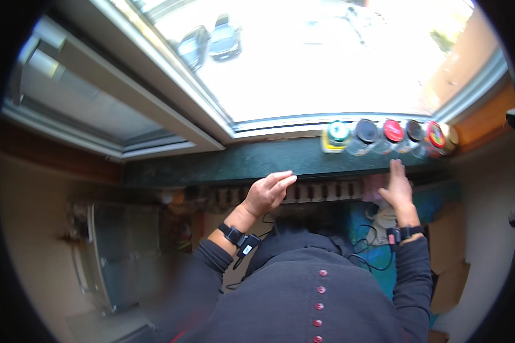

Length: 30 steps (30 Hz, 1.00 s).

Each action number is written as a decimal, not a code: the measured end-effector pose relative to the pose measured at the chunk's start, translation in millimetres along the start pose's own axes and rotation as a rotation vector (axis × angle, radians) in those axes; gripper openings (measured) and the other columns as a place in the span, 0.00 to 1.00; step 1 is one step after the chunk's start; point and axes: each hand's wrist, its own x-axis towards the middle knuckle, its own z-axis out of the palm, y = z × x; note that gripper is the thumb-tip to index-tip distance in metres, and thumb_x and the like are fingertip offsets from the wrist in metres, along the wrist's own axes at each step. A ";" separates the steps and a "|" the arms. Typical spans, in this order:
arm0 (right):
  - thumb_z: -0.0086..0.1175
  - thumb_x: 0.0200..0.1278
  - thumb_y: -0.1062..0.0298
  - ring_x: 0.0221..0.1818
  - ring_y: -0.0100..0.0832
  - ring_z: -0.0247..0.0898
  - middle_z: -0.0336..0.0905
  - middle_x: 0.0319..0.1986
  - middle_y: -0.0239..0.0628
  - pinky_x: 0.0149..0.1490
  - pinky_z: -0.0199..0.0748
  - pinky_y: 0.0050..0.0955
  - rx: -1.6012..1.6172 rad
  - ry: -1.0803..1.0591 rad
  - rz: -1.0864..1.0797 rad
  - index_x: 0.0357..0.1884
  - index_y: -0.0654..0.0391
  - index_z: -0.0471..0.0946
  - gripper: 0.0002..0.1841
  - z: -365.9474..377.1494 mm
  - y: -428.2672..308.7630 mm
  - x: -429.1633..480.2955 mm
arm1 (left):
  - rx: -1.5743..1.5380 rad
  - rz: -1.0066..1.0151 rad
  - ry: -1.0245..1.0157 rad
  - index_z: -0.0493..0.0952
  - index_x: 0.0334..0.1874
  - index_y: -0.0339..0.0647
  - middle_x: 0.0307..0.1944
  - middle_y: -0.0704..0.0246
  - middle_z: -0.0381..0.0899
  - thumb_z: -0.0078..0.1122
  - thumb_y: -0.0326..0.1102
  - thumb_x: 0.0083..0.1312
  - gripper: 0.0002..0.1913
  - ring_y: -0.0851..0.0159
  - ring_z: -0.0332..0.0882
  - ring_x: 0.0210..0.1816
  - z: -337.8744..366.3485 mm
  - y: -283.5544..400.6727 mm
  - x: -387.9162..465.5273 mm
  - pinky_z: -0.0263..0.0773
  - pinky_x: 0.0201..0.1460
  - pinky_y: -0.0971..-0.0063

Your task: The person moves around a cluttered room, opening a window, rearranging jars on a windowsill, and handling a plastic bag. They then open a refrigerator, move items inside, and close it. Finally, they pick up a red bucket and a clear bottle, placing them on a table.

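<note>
My right hand (398, 188) is just in front of the dark green windowsill (240, 160), fingers stretched toward the jars and thumb apart, holding nothing. A row of lidded jars stands at the sill's right end: a teal-lidded jar (337, 136), a grey-lidded jar (364, 136), a red-lidded jar (391, 135), a dark-lidded jar (412, 135), a jar with a patterned red lid (435, 135) and a gold-lidded jar (450, 139). My left hand (268, 193) hovers by the sill's front edge, fingers loosely extended, with nothing visible in it.
An open window sash (124, 98) leans inward at left. Below the sill runs a ribbed radiator (322, 191). A glass-doored cabinet (126, 248) stands lower left; cardboard boxes (448, 240) and a cable (371, 266) lie at right. Parked cars (225, 40) show outside.
</note>
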 end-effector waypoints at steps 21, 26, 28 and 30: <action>0.61 0.42 0.65 0.76 0.47 0.43 0.46 0.74 0.56 0.74 0.54 0.35 -0.077 0.009 0.100 0.74 0.66 0.48 0.54 7.4 -19.4 6.1 | 0.761 -1.308 -0.416 0.57 0.73 0.35 0.74 0.55 0.54 0.76 0.60 0.41 0.59 0.51 0.44 0.77 -103.6 -150.9 -206.5 0.28 0.76 0.42; 0.63 0.43 0.64 0.77 0.46 0.42 0.45 0.74 0.54 0.75 0.53 0.38 -0.098 0.002 0.137 0.74 0.65 0.47 0.54 8.8 -21.8 7.3 | 0.773 -1.192 -0.509 0.60 0.73 0.40 0.72 0.56 0.59 0.76 0.60 0.40 0.58 0.52 0.49 0.75 -103.8 -162.3 -208.7 0.29 0.76 0.42; 0.63 0.43 0.63 0.77 0.45 0.41 0.44 0.75 0.53 0.75 0.53 0.41 -0.111 -0.005 0.166 0.75 0.64 0.46 0.55 8.4 -24.2 7.5 | 0.789 -1.162 -0.504 0.60 0.73 0.41 0.72 0.56 0.59 0.76 0.60 0.40 0.57 0.53 0.50 0.75 -100.9 -164.5 -211.9 0.29 0.77 0.42; 0.65 0.43 0.62 0.78 0.44 0.40 0.44 0.75 0.51 0.75 0.49 0.47 -0.122 -0.020 0.188 0.75 0.63 0.44 0.56 8.8 -27.1 6.4 | 0.817 -1.083 -0.508 0.62 0.70 0.37 0.70 0.54 0.62 0.76 0.56 0.41 0.54 0.52 0.57 0.71 -94.4 -166.2 -214.8 0.38 0.76 0.45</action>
